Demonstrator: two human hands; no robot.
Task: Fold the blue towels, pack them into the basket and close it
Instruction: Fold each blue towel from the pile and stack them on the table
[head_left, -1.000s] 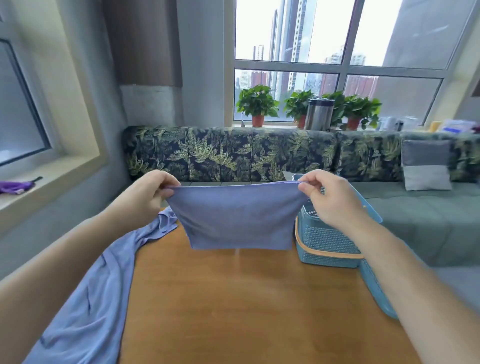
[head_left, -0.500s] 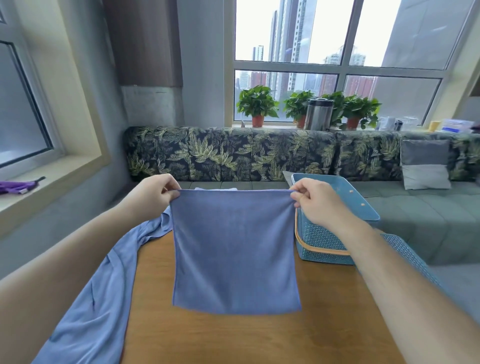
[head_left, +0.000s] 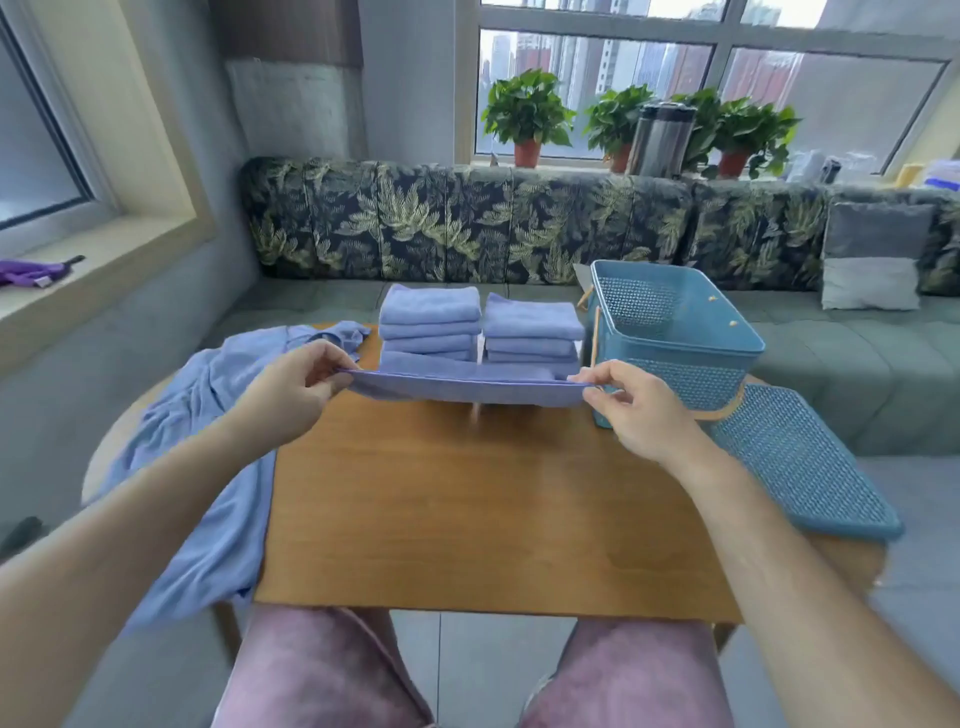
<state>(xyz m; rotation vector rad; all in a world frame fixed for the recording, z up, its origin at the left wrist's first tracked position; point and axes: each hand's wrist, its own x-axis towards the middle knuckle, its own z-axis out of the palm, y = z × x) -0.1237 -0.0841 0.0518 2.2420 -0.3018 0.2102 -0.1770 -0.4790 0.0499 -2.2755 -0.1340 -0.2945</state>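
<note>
I hold a blue towel (head_left: 467, 391) stretched flat and nearly edge-on above the wooden table (head_left: 483, 519). My left hand (head_left: 298, 384) pinches its left corner and my right hand (head_left: 631, 410) pinches its right corner. Behind it stand two stacks of folded blue towels (head_left: 430, 322) (head_left: 532, 327) at the table's far edge. The open blue basket (head_left: 727, 358) stands at the far right of the table, and nothing shows in the part of its inside that I can see. Its perforated lid (head_left: 800, 462) lies flat to the right of it.
A loose blue cloth (head_left: 208, 441) drapes over the table's left side. A leaf-patterned sofa (head_left: 467, 223) runs behind the table, with a grey cushion (head_left: 872, 254) at the right. Potted plants (head_left: 527, 111) and a metal flask (head_left: 660, 137) stand on the windowsill. A purple cloth (head_left: 31, 270) lies on the left ledge.
The towel, hanging full length before, is now held low and flat across the table. My view has tilted down, so the two folded stacks and the lid show.
</note>
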